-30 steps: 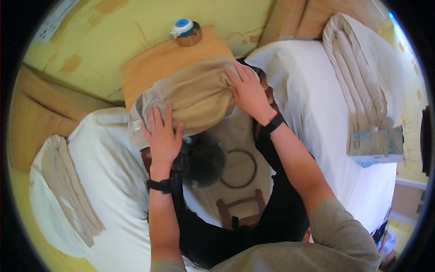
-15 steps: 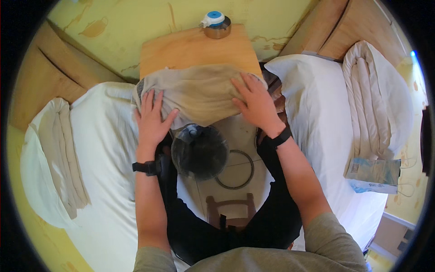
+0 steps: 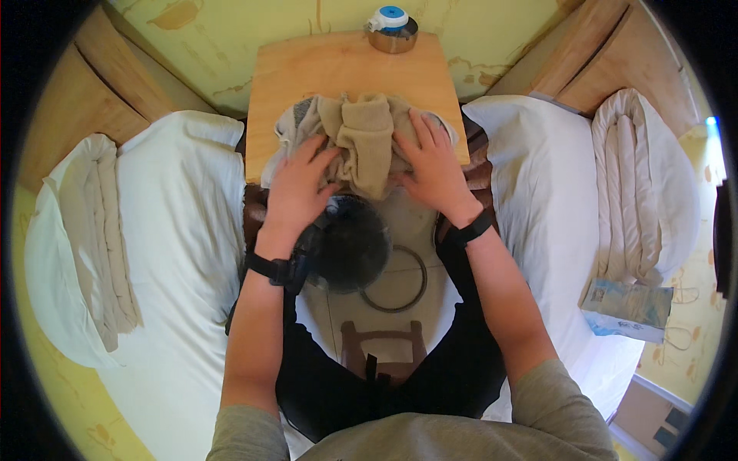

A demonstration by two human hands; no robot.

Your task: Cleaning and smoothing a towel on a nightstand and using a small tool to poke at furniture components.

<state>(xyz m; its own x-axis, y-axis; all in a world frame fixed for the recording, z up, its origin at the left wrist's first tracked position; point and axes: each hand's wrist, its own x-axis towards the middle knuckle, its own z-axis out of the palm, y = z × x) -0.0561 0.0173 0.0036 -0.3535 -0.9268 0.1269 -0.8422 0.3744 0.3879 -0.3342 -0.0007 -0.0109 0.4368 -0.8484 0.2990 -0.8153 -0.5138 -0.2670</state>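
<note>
A beige cloth (image 3: 364, 138), perhaps a garment, lies bunched on the near part of a light wooden table (image 3: 346, 65). Thick folds stand up along its middle, and grey and white parts show at its left end. My left hand (image 3: 301, 180) rests on the cloth's left side, fingers spread. On the right side my right hand (image 3: 434, 165) lies with its fingers apart, touching the cloth. Part of the cloth's near edge hangs over the table's front, above a dark, plastic-lined bin (image 3: 346, 246).
A metal bowl holding a white and blue device (image 3: 390, 19) sits at the table's back. White beds (image 3: 181, 230) flank me, with rolled quilts. A paper bag (image 3: 626, 307) lies on the right bed. On the floor are a dark ring (image 3: 419, 280) and a small wooden stool (image 3: 382, 334).
Both hands have moved closer together. The cloth, spread fairly flat before, is now pushed into raised folds between them. My view has shifted slightly.
</note>
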